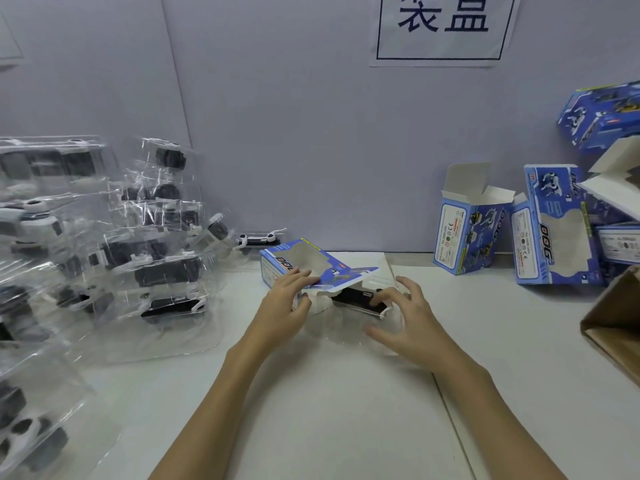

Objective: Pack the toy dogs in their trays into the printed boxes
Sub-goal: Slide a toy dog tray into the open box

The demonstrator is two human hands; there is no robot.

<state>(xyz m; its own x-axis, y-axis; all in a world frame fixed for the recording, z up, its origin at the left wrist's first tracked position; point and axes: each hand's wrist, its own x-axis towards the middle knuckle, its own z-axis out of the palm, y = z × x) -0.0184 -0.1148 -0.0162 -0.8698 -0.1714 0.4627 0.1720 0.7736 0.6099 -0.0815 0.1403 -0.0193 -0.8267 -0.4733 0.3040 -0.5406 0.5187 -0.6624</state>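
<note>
Head view: tray [360, 306] half into box [304, 268].
Left hand [284, 306] pinches box flap; right hand [405, 323], at 3 o'clock, spread, grips nothing. Tray edge may snag flap.

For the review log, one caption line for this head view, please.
Left hand steadies a blue printed box lying on the white table while the right hand feeds in a trayed toy dog.
</note>
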